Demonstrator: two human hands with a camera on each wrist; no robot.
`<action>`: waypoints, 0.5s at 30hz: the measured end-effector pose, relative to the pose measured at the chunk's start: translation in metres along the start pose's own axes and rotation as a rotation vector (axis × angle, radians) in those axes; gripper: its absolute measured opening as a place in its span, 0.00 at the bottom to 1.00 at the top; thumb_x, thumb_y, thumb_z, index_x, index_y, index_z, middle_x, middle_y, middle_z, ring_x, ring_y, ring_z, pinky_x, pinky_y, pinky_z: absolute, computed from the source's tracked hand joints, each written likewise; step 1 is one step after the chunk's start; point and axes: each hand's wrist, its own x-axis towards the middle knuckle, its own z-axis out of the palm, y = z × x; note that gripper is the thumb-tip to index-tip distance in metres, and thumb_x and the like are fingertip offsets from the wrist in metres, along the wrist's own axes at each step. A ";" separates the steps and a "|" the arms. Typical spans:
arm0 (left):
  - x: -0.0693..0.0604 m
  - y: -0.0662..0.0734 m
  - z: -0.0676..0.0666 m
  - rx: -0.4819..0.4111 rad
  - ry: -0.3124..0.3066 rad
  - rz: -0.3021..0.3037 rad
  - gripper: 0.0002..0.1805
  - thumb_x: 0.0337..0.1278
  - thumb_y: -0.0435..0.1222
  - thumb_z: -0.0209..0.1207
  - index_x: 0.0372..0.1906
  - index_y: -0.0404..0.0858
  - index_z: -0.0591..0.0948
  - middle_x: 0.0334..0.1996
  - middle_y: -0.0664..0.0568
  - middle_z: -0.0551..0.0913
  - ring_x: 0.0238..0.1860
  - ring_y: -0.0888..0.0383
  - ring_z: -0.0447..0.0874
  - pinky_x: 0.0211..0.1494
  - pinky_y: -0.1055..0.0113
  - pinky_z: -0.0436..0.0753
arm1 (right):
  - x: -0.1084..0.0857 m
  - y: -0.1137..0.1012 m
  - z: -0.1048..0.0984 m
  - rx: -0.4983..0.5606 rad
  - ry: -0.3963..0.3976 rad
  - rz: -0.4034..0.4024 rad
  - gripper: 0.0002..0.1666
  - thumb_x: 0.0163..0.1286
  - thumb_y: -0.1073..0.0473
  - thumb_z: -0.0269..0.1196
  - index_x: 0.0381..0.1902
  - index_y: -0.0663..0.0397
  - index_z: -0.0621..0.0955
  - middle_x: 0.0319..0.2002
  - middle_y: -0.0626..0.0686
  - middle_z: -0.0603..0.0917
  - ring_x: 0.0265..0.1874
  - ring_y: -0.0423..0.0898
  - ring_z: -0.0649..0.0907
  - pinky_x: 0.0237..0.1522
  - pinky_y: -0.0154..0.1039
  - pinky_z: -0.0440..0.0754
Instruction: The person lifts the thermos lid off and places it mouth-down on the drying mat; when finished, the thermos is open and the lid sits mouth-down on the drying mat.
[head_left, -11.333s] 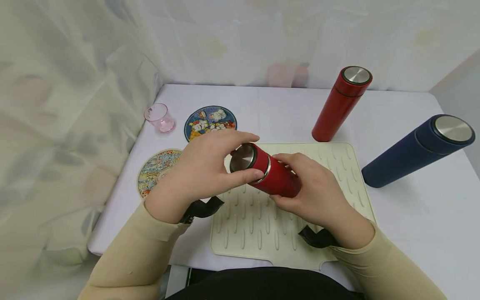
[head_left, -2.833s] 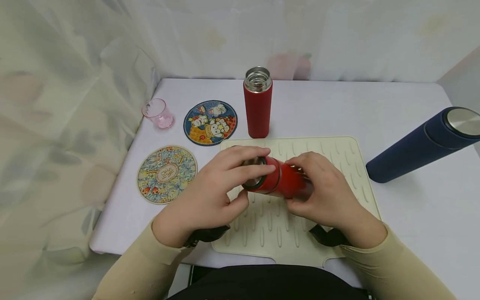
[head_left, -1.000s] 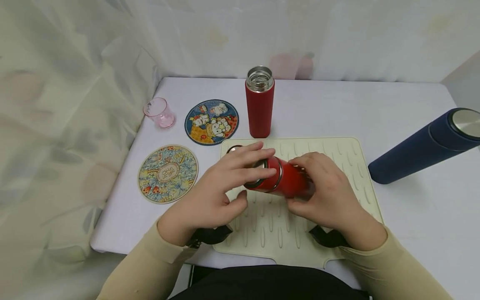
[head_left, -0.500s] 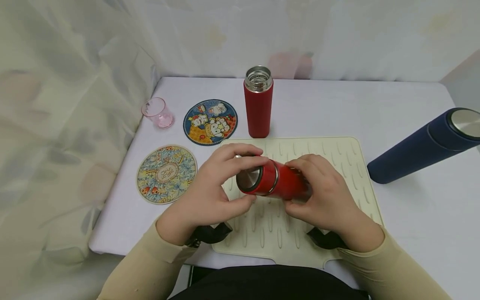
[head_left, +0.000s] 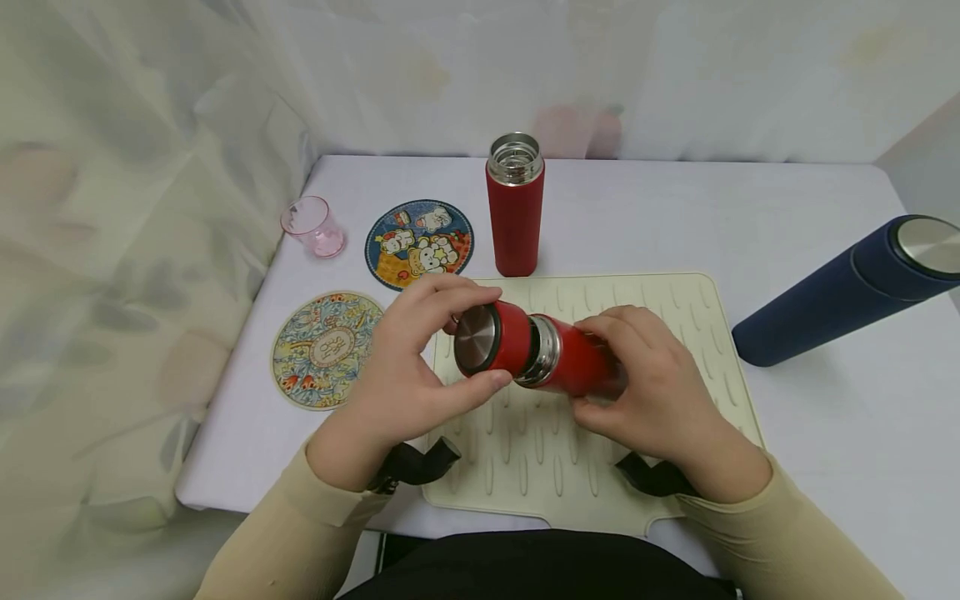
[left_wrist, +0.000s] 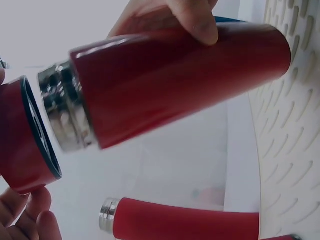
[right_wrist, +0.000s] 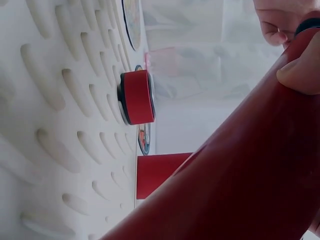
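My left hand [head_left: 405,358] holds a red cap [head_left: 512,337] with a steel top, just off the steel neck of a red bottle [head_left: 581,358]. My right hand [head_left: 652,383] grips that bottle's body, tilted above the cream mat [head_left: 558,483]. In the left wrist view a gap shows between the cap [left_wrist: 25,137] and the bottle's threaded neck [left_wrist: 67,107]. Another red bottle [head_left: 516,221] stands upright without a cap behind the mat. A second red cap [right_wrist: 137,97] sits on the mat in the right wrist view; my left hand hides most of it from the head view.
A navy bottle [head_left: 832,296] with its cap on stands at the right. Two round patterned coasters, one blue [head_left: 397,265] and one yellow [head_left: 311,354], lie at the left. A pink glass [head_left: 324,237] stands near the table's left edge.
The held cap has come off the neck and shifted left with my left hand. Compared with the oldest frame, the bottle behind the mat has moved left and lost its cap.
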 end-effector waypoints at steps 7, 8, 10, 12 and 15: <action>-0.003 -0.004 -0.005 0.041 0.031 -0.029 0.34 0.46 0.39 0.80 0.64 0.38 0.88 0.57 0.45 0.87 0.58 0.53 0.80 0.49 0.57 0.84 | 0.003 0.009 -0.012 0.028 0.009 0.102 0.46 0.43 0.63 0.84 0.63 0.60 0.80 0.55 0.58 0.86 0.51 0.52 0.84 0.43 0.49 0.90; -0.004 -0.005 -0.005 0.052 0.023 -0.039 0.34 0.47 0.40 0.81 0.64 0.38 0.88 0.58 0.46 0.87 0.59 0.53 0.80 0.49 0.57 0.85 | 0.004 0.011 -0.015 0.036 0.018 0.122 0.47 0.43 0.63 0.84 0.64 0.60 0.80 0.55 0.58 0.86 0.51 0.51 0.84 0.44 0.45 0.88; -0.006 -0.006 -0.005 0.069 0.003 -0.060 0.34 0.48 0.41 0.81 0.65 0.39 0.88 0.59 0.47 0.87 0.60 0.53 0.81 0.50 0.56 0.86 | 0.007 0.015 -0.020 0.051 0.053 0.161 0.46 0.45 0.62 0.82 0.64 0.63 0.79 0.55 0.60 0.85 0.51 0.49 0.82 0.45 0.39 0.82; -0.008 -0.008 -0.003 0.082 -0.018 -0.081 0.34 0.50 0.42 0.82 0.65 0.40 0.88 0.60 0.48 0.87 0.61 0.54 0.81 0.51 0.55 0.87 | 0.010 0.020 -0.025 0.073 0.095 0.206 0.46 0.47 0.61 0.81 0.65 0.65 0.78 0.54 0.60 0.85 0.50 0.44 0.80 0.45 0.35 0.76; -0.010 -0.011 0.000 0.086 -0.048 -0.109 0.34 0.51 0.43 0.82 0.66 0.42 0.87 0.62 0.50 0.86 0.62 0.54 0.81 0.52 0.55 0.88 | 0.017 0.027 -0.030 0.128 0.187 0.304 0.46 0.49 0.63 0.80 0.66 0.68 0.77 0.53 0.52 0.84 0.51 0.37 0.77 0.45 0.33 0.72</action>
